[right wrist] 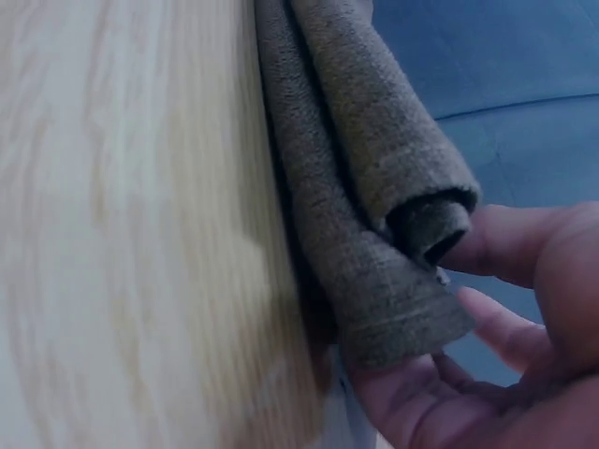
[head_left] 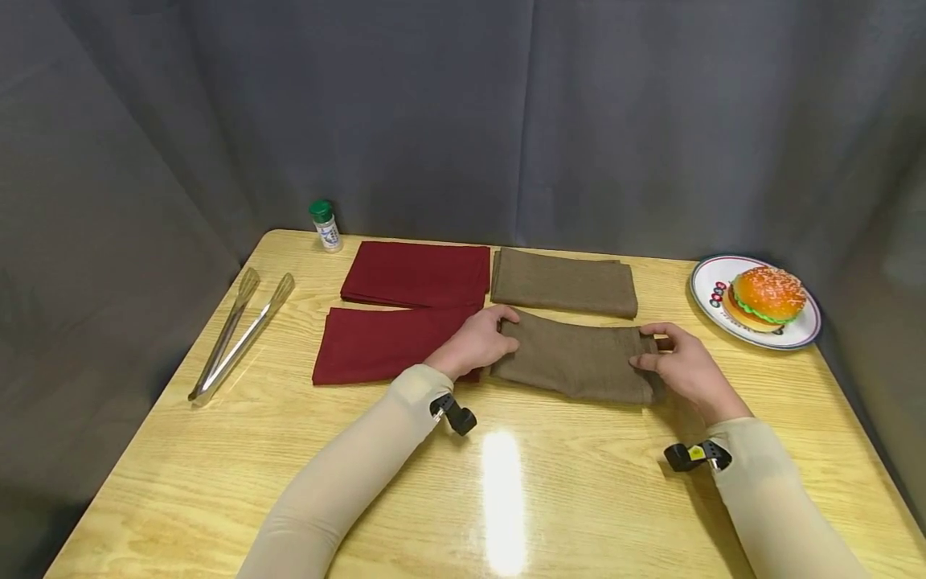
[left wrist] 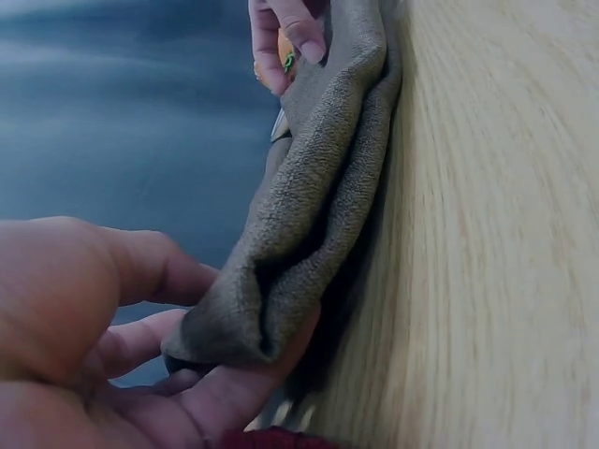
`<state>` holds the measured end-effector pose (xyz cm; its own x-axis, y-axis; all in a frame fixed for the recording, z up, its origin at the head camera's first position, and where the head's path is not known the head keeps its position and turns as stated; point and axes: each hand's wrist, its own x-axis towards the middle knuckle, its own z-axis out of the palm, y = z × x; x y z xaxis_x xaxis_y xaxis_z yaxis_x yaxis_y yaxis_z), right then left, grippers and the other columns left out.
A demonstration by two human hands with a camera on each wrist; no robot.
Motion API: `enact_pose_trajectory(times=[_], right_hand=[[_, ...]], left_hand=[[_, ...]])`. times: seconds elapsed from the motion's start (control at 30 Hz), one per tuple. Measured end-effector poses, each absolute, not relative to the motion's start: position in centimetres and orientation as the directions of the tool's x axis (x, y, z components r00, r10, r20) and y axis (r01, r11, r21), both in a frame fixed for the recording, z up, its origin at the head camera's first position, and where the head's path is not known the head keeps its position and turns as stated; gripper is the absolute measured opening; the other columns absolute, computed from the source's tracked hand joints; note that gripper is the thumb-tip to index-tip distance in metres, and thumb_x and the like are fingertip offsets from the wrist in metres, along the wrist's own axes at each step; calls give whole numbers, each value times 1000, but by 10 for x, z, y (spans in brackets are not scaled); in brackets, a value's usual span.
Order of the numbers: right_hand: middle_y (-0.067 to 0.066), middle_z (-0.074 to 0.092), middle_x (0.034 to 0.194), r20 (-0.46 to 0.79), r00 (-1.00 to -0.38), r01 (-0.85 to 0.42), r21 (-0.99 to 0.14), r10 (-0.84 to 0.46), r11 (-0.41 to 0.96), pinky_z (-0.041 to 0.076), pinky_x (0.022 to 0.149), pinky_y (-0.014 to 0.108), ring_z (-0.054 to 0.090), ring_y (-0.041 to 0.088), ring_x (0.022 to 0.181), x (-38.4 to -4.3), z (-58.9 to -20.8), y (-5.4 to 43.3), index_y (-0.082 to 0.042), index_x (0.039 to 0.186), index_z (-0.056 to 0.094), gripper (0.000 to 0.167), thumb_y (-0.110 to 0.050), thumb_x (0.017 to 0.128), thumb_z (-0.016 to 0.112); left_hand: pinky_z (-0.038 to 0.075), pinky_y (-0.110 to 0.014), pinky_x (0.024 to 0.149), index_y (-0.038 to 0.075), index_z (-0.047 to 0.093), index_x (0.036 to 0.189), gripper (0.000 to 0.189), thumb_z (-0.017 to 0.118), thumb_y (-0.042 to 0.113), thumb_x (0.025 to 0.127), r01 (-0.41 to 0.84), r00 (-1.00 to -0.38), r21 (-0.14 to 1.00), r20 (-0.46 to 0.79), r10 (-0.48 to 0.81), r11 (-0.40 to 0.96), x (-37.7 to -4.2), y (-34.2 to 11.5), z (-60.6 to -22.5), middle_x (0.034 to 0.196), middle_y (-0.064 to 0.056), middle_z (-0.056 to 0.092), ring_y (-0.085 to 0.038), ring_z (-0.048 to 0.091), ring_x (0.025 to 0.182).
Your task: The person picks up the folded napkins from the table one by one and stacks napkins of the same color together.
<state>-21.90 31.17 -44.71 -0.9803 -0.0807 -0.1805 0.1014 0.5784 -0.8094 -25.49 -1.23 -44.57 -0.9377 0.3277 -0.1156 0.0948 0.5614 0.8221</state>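
Observation:
A folded brown cloth (head_left: pixel 579 358) stretches between both hands in the head view. My left hand (head_left: pixel 477 342) grips its left end, and the left wrist view shows fingers tucked under the folded layers (left wrist: pixel 309 206). At the opposite end my right hand (head_left: pixel 683 366) pinches the cloth. Fingers lie beneath its edge (right wrist: pixel 402 318) in the right wrist view, and the layers there gape apart. Another folded brown cloth (head_left: pixel 564 281) lies just behind. A folded red cloth (head_left: pixel 383 346) is partly covered by my left hand, with a second red one (head_left: pixel 419 272) behind it.
Metal tongs (head_left: pixel 242 338) lie on the wooden table (head_left: pixel 347 466) at the left. A green-capped shaker (head_left: pixel 327 227) stands at the back left edge. On the right is a plate (head_left: pixel 712 314) bearing a burger (head_left: pixel 767 296). Dark grey curtains (head_left: pixel 362 121) hang behind the table.

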Motion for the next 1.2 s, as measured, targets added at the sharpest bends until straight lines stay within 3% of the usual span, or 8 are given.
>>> enact_pose_trajectory(times=[0.13, 0.37, 0.47, 0.8, 1.0, 1.2], right_hand=[[29, 43, 134, -144, -987, 74, -820, -78, 568, 46, 82, 35, 45, 41, 119, -219, -448, 312, -2, 140, 40, 62, -14, 89, 72], [22, 52, 131, -51, -996, -2, -815, -76, 579, 36, 86, 31, 43, 30, 119, -216, -446, 316, 0, 127, 58, 42, -16, 90, 71], [18, 54, 132, -40, -996, -11, -813, -75, 582, 36, 88, 30, 43, 28, 121, -216, -446, 316, -1, 125, 61, 38, -17, 91, 70], [18, 50, 136, -78, -995, 26, -820, -66, 572, 46, 77, 24, 53, 27, 106, -217, -443, 312, -4, 131, 58, 43, -21, 93, 69], [16, 49, 138, -53, -998, 22, -831, -40, 555, 48, 75, 24, 55, 27, 107, -220, -433, 311, -7, 133, 57, 47, -28, 92, 70], [14, 44, 143, -45, -999, 23, -845, -28, 534, 47, 77, 24, 53, 29, 113, -229, -422, 312, -10, 136, 55, 51, -33, 93, 69]], left_hand=[[42, -27, 74, 11, 60, 125, 40, 66, 6, 85, 108, -937, 828, -101, 335, 551, -255, -13, -444, 115, -8, 59, -19, 48, 86], [41, -28, 69, 11, 62, 125, 38, 69, 10, 88, 181, -923, 844, -32, 385, 505, -260, -13, -441, 100, -10, 56, -15, 46, 77], [42, -28, 69, 11, 62, 126, 38, 70, 12, 88, 195, -920, 843, -21, 392, 501, -261, -14, -440, 102, -9, 56, -15, 46, 74], [46, -29, 65, 13, 64, 123, 38, 73, 12, 86, 203, -929, 843, 4, 371, 499, -261, -24, -440, 107, -8, 55, -16, 54, 79], [47, -29, 64, 13, 63, 124, 38, 73, 13, 87, 195, -930, 856, 7, 367, 478, -265, -28, -432, 111, -6, 56, -18, 57, 86], [43, -29, 63, 14, 62, 124, 38, 73, 14, 88, 203, -929, 860, 19, 369, 467, -274, -30, -418, 107, -7, 52, -18, 51, 82]])
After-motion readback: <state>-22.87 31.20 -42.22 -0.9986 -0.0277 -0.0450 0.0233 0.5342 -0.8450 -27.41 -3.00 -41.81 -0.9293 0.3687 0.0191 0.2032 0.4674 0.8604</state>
